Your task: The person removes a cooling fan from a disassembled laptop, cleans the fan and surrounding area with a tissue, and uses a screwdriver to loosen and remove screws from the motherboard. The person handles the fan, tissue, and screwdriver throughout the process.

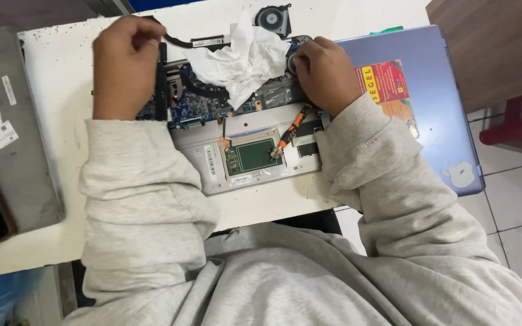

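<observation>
Left hand [125, 63] curled shut on the left edge of an opened laptop [246, 136], right hand [324, 72] closed over its upper right corner, crumpled white tissue [243, 57] between them, orange-handled screwdriver [291, 130] on the chassis, white table [61, 78].

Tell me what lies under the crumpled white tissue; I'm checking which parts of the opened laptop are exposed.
The white tissue lies on the opened laptop. Blue circuit board shows around its lower edge. What sits directly beneath it is covered. The right hand rests beside it.
</observation>
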